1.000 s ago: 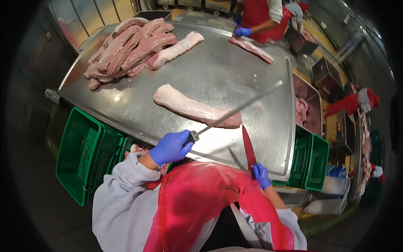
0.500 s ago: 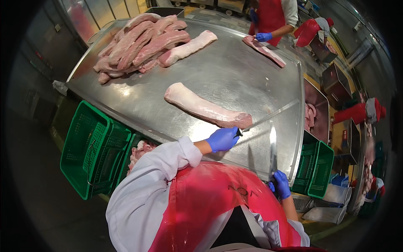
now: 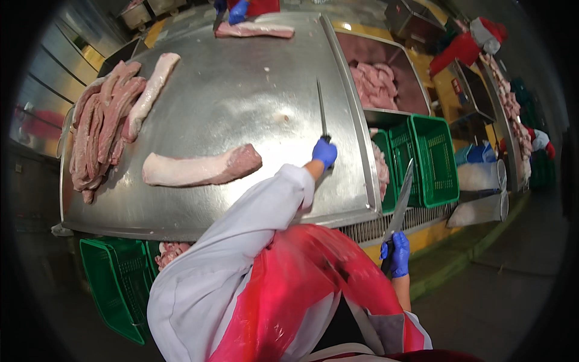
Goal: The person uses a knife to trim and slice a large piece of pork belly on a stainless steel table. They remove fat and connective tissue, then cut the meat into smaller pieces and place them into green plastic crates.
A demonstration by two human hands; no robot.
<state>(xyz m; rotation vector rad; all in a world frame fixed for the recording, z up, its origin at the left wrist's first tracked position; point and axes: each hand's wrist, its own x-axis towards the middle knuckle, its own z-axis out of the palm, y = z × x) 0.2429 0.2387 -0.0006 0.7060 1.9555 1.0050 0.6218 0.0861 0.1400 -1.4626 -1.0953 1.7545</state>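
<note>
My left hand (image 3: 324,154), in a blue glove, grips the handle of a sharpening steel (image 3: 321,108), whose rod points away from me over the right side of the metal table (image 3: 253,102). My right hand (image 3: 396,256), also gloved, holds a long knife (image 3: 400,202) upright beside the table's right front corner, apart from the steel. A long pale-pink slab of meat (image 3: 196,169) lies left of my left hand. A heap of long meat pieces (image 3: 102,127) is at the table's left, with a paler strip (image 3: 152,90) beside it.
A co-worker's gloved hand (image 3: 238,12) touches a strip (image 3: 255,30) at the far edge. Right are a bin of meat (image 3: 374,84), green crates (image 3: 431,160) and co-workers in red (image 3: 455,54). More green crates (image 3: 108,277) stand below the table's front edge.
The view has swung to the right. My left hand has moved forward and right with the steel, now pointing away. My right hand has moved out past the table corner with the knife.
</note>
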